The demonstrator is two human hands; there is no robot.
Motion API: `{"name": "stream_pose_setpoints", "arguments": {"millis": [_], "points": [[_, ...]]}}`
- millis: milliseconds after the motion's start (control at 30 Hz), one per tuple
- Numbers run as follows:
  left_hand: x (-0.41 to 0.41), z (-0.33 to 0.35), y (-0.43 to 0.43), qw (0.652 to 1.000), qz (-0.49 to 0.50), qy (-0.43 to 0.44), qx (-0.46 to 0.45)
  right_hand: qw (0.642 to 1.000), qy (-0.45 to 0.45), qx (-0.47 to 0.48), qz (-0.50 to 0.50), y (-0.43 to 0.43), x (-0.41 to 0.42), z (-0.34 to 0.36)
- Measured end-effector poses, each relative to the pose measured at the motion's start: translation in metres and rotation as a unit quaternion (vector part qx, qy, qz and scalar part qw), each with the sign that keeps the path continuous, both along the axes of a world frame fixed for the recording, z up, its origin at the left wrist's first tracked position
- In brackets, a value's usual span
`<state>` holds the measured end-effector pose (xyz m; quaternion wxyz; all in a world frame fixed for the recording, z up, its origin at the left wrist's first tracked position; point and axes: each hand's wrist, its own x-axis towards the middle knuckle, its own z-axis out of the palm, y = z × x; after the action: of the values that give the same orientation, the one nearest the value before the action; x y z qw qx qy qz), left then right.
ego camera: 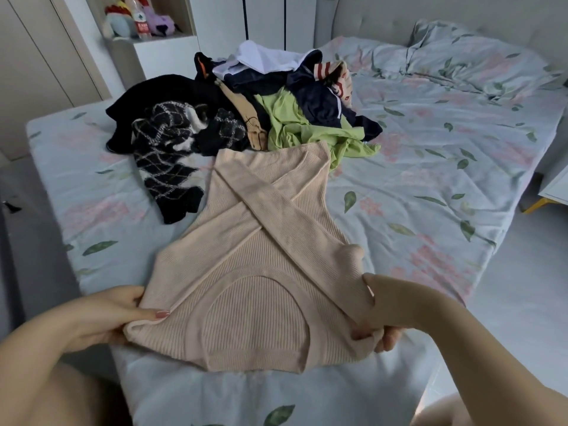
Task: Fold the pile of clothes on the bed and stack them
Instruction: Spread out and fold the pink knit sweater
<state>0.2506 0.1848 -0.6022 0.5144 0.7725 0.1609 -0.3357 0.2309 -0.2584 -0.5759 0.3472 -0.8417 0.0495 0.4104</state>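
Note:
A beige ribbed sweater point(246, 272) lies lengthwise on the bed point(430, 186), its sleeves crossed over its body, collar end toward me and lifted off the sheet. My left hand point(104, 315) pinches its left shoulder. My right hand point(381, 309) grips its right shoulder, fingers curled under the fabric. Beyond the sweater's far hem sits the unfolded pile point(246, 99): a black argyle knit point(172, 155), a lime green garment point(295, 124), a navy jacket with white stripes point(322, 96), a white piece point(264, 56) and a tan item point(249, 118).
The floral sheet stretches to the right of the pile, with a pillow point(467, 53) at the far right. A white shelf unit with plush toys point(138, 20) stands behind the bed's far left corner. A white nightstand edge point(553, 182) is at the right.

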Motion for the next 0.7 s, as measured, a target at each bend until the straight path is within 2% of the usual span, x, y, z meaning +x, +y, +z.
{"name": "stream_pose_setpoints", "arguments": {"millis": [67,133,267,367,567,700], "points": [[0.003,0.001,0.004,1.0,-0.017,0.009,0.002,1.0,-0.009,0.006,-0.025,-0.004,0.005,0.002],[0.008,0.002,0.001,1.0,-0.012,-0.005,0.008,0.993,-0.06,0.006,-0.103,-0.005,0.015,0.003],[0.028,-0.003,-0.015,0.99,0.099,-0.083,0.048,0.943,-0.167,0.035,-0.285,-0.002,0.045,-0.002],[0.048,-0.006,-0.019,0.974,0.159,-0.144,0.066,0.93,-0.188,0.045,-0.314,0.005,0.063,-0.009],[0.073,-0.01,-0.023,0.964,0.194,-0.18,0.031,0.943,-0.125,0.074,-0.298,0.004,0.077,-0.019],[0.078,-0.015,-0.024,0.961,0.178,-0.205,0.056,0.913,-0.058,0.174,-0.365,-0.005,0.079,-0.015]]}}
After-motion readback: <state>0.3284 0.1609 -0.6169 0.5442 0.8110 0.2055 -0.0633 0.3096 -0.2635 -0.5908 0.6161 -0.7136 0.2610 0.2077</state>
